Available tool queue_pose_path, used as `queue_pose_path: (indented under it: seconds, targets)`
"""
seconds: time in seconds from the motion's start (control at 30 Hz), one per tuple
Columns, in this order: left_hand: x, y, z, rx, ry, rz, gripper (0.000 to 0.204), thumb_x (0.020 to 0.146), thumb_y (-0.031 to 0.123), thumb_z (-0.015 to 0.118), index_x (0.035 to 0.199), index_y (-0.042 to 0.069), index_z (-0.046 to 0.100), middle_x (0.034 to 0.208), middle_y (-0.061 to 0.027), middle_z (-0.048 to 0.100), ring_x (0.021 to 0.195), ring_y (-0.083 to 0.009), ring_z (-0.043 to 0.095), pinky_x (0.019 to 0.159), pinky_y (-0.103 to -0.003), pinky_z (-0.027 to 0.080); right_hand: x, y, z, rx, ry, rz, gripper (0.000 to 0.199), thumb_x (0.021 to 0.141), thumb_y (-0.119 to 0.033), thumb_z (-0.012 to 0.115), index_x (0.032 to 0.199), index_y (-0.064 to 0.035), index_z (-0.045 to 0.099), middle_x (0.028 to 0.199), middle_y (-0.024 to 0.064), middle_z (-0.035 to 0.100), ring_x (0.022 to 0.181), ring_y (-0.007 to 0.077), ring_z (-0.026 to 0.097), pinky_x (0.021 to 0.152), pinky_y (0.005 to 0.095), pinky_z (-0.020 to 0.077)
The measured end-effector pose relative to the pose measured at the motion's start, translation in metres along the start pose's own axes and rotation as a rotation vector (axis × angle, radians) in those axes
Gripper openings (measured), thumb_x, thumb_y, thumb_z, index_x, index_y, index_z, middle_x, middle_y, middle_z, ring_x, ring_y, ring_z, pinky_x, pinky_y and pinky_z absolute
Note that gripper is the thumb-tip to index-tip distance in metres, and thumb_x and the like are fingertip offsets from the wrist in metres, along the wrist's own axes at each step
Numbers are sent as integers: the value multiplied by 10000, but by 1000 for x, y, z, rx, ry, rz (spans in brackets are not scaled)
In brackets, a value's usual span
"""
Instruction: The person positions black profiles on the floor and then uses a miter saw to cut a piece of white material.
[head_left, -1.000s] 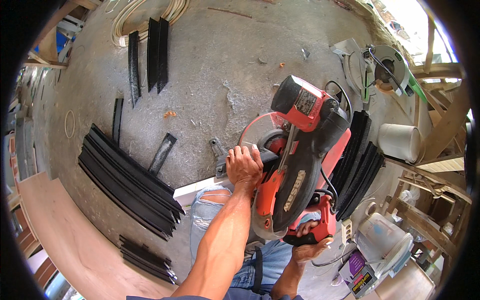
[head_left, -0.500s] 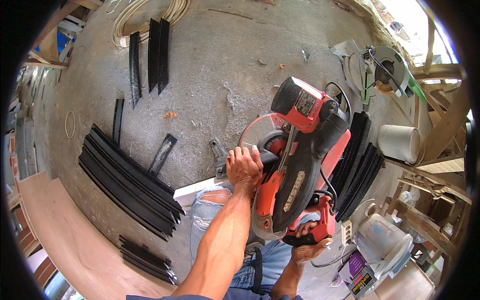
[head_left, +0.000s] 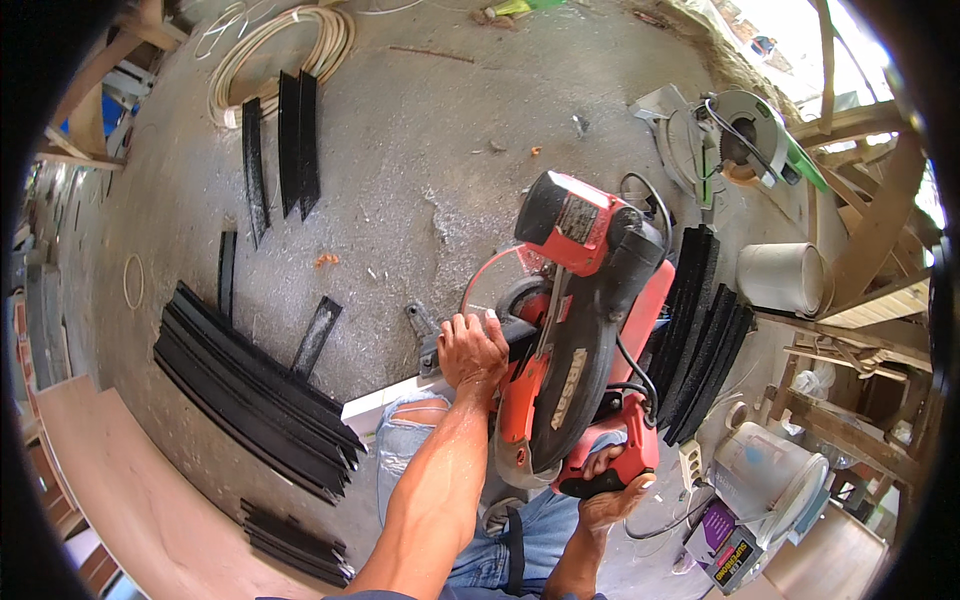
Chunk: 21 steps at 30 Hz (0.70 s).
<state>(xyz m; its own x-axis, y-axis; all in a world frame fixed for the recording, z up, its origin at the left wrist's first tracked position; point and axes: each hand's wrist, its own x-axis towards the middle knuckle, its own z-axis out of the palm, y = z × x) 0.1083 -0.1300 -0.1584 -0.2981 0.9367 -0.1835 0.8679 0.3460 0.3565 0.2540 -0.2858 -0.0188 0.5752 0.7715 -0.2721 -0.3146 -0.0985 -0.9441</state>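
Observation:
A red and black miter saw [head_left: 570, 395] stands in front of me, its head tilted in the view. My right hand [head_left: 612, 490] is wrapped around its red handle [head_left: 640, 440], low on the right. My left hand [head_left: 474, 352] lies left of the blade guard, fingers curled over the dark fence, thumb stretched forward. A white strip [head_left: 385, 402] runs from the left, over my knee, to beneath this hand, which holds it against the fence. The strip's far end and the blade's edge are hidden by hand and saw.
Stacked black strips [head_left: 255, 390] lie at the left, with more black strips [head_left: 690, 340] right of the saw. A second, green saw [head_left: 735, 145], a white bucket [head_left: 780, 278], a tub [head_left: 770, 475] and a power strip [head_left: 690, 460] are at the right. A hose coil [head_left: 335, 45] lies at the back.
The whole view has shifted slightly, so the background sits lower and the saw a little farther left. Both hands keep the same hold; the saw head shows no clear movement.

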Motion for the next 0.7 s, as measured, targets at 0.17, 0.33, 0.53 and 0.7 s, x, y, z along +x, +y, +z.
queue_pose_path:
  seconds: [0.17,0.33,0.53,0.7]
  targets:
    - [0,2,-1,14,-2,14,434,1009,372,446,897,15,667,995,-181,636,1009,-370,596,897,-481,471,3,-1,3,-30,-2,-32,767,944,-736,450,1038,17,558,750,94,524,616,192,527,571,298,458]
    - [0,3,-1,32,-26,11,439,999,390,446,918,21,669,1009,-167,631,1040,-352,589,919,-466,459,5,-6,7,-64,65,-38,807,903,-742,527,985,58,584,699,103,579,582,181,566,530,304,476]
    - [-1,3,-1,55,-24,10,434,1000,386,443,913,26,669,1010,-165,630,1041,-349,585,926,-461,458,3,-8,6,-81,6,-3,773,942,-727,473,1021,35,577,731,96,543,613,195,539,576,311,458]
    - [0,3,0,64,-18,19,418,994,372,453,911,24,670,1017,-164,634,1050,-344,583,926,-459,460,3,-8,8,-60,22,-11,760,943,-711,494,1019,41,573,729,93,541,611,189,543,563,304,463]
